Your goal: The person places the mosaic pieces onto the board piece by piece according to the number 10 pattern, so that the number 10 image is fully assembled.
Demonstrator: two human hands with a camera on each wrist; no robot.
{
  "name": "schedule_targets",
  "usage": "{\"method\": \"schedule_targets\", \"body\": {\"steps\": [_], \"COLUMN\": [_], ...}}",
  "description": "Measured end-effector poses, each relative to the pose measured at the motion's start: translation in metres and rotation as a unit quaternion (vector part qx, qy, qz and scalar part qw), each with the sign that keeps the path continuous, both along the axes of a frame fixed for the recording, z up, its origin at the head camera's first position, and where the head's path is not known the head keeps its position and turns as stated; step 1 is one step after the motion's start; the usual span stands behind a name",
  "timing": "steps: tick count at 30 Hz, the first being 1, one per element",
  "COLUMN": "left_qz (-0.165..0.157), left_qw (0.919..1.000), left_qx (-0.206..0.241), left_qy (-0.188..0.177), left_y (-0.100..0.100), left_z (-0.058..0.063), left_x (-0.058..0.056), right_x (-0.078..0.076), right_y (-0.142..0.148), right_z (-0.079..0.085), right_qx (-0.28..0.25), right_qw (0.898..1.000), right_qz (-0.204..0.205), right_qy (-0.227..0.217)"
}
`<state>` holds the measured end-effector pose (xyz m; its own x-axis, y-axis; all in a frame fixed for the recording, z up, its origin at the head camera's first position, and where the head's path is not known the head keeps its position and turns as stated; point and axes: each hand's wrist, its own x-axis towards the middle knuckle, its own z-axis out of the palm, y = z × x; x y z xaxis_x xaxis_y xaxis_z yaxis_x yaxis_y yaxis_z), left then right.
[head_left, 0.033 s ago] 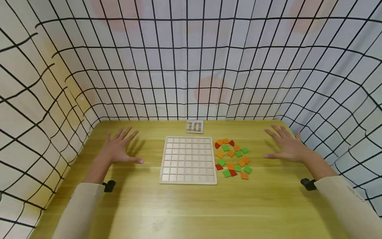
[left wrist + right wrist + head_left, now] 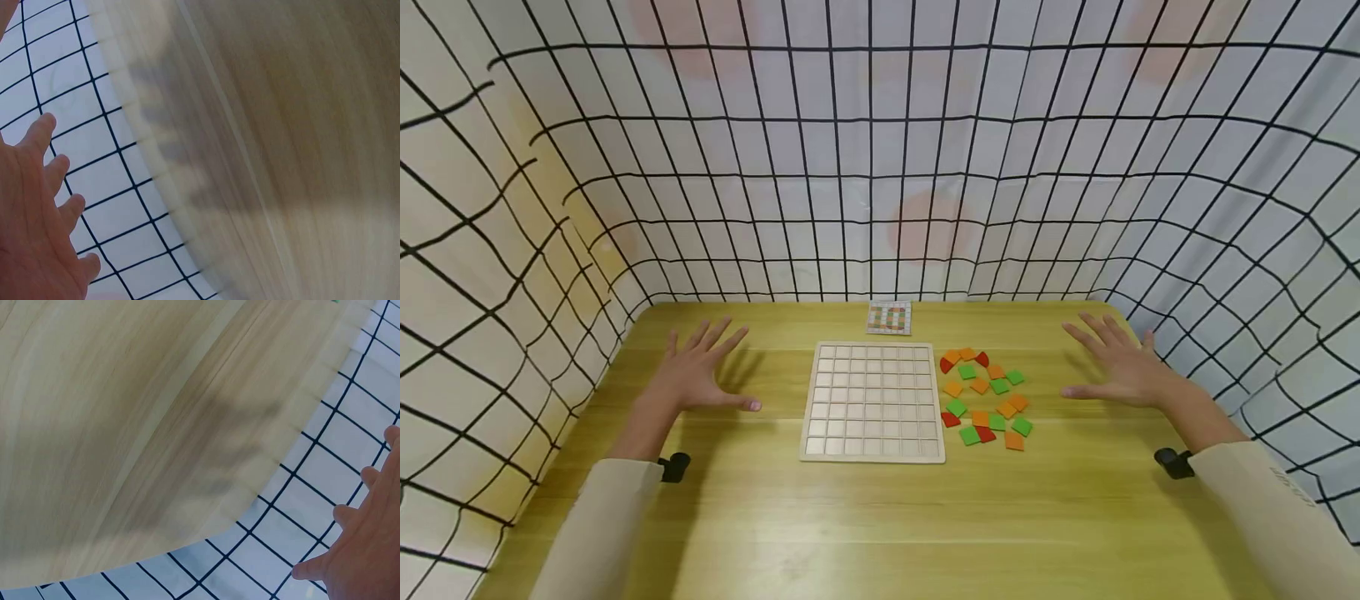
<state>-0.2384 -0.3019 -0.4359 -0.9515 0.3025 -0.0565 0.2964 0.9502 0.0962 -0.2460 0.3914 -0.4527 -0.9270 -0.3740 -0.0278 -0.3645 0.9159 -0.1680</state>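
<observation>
Thin tiles (image 2: 980,386) right of frame centre, beside the grid board (image 2: 874,397)
I see left hand (image 2: 695,375) and right hand (image 2: 1122,375) fingers spread, empty; I judge tiles light, stiff, best pinched by opposite edges

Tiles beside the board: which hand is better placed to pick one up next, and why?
Probably the right hand: the tiles lie on its side of the board, and it is empty. The left hand, also empty, would reach across the board.
</observation>
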Motion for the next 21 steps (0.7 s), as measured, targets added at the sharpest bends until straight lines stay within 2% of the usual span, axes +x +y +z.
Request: {"method": "schedule_targets", "body": {"steps": [6,13,21], "left_qz": [0.000,-0.015,-0.035], "left_qw": [0.9999,0.9997,0.9975], "left_qx": [-0.012,0.003,0.033], "left_qy": [0.004,0.021,0.052], "left_y": [-0.004,-0.003,0.005], "left_z": [-0.002,-0.003,-0.021], "left_x": [-0.002,-0.004,0.000], "right_x": [-0.004,-0.007,-0.012], "right_y": [-0.004,-0.010,-0.025], "right_z": [-0.005,-0.010,-0.021], "right_qx": [0.003,-0.019,-0.068], "right_qw": [1.000,0.999,0.997], "right_qz": [0.005,0.010,-0.001], "right_qy": [0.011,0.039,0.039]}}
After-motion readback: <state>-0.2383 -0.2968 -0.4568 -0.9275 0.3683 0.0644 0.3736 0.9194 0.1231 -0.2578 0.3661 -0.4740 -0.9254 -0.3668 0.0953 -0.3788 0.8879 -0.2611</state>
